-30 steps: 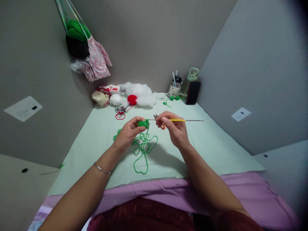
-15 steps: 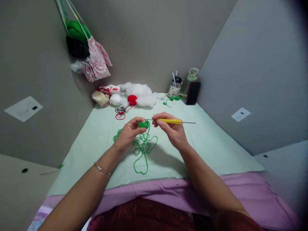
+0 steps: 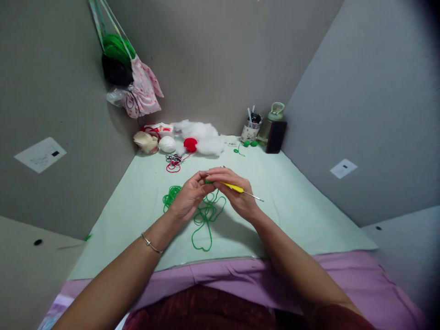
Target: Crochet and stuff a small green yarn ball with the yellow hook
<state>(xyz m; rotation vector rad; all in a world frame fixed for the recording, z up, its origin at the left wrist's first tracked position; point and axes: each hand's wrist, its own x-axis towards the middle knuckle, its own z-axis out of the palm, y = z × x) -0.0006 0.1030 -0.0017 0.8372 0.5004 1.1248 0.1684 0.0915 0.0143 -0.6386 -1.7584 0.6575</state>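
Between the fingertips of my left hand (image 3: 189, 196) is a small green crocheted piece (image 3: 208, 182), mostly hidden by fingers. My right hand (image 3: 237, 195) grips a crochet hook with a yellow handle (image 3: 233, 187); its metal end points down to the right. The fingers of both hands meet around the green piece, and the hook's other tip is largely covered. Green yarn (image 3: 202, 238) hangs below the hands and lies in loops on the pale green cloth (image 3: 292, 220). A denser green tangle (image 3: 171, 196) sits left of them, beside my left hand.
White stuffing (image 3: 208, 137), a red ball (image 3: 190, 145), a white ball (image 3: 167, 144) and tangled red yarn (image 3: 173, 166) lie at the back. A pen cup (image 3: 250, 132), bottle (image 3: 264, 129) and phone (image 3: 276, 137) stand back right. A pink bag (image 3: 146, 89) hangs upper left.
My right hand has moved left against my left hand, and now covers much of the green piece. The hook has tilted, its right end lower. The view has shifted slightly.
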